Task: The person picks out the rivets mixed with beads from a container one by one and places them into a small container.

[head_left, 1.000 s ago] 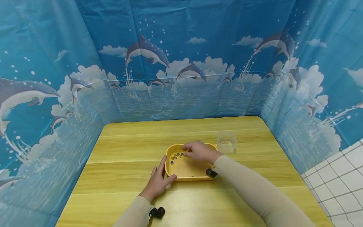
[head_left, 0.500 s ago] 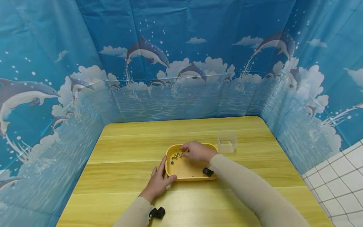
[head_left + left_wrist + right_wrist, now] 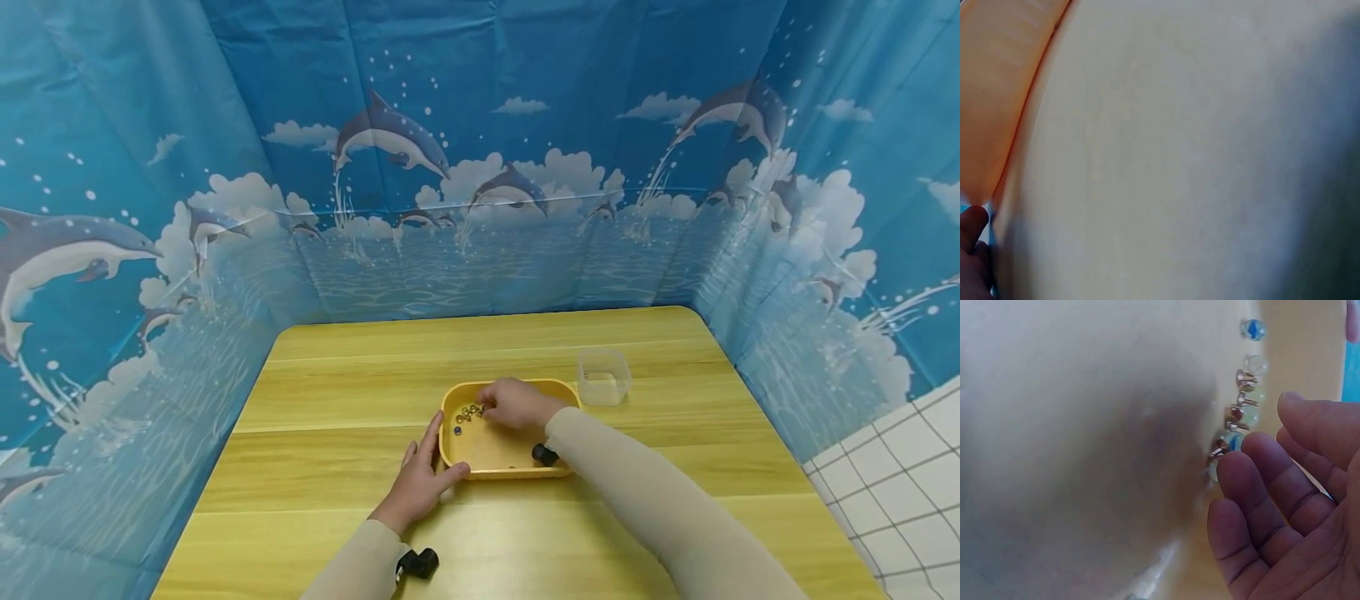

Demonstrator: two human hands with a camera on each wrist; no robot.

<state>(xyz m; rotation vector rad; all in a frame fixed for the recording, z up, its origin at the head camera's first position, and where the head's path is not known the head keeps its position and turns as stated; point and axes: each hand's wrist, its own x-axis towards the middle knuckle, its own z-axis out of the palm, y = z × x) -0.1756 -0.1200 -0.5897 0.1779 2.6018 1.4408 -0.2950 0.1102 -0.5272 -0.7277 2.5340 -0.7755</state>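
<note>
A yellow tray with a raised rim lies on the table. My left hand rests against its left end, fingers straight along the outer wall and thumb at the front rim. Inside the tray my right hand reaches toward the back left. Its fingers bend loosely with the thumb apart, as the right wrist view shows. Right at those fingertips is a clear glass marble with blue in it. Several marbles and small coppery pieces with round heads and shanks line up beside it. A blue marble sits nearer the front.
A clear square plastic box stands just beyond the tray's right back corner, with something tiny inside. The wooden table extends around the tray. A dolphin-print curtain hangs behind the table's back edge and along its sides.
My right hand has moved slightly down and left among the marbles, and its forearm has swung left. It now covers the blue marble seen by its fingertips before. The left hand stays at the tray.
</note>
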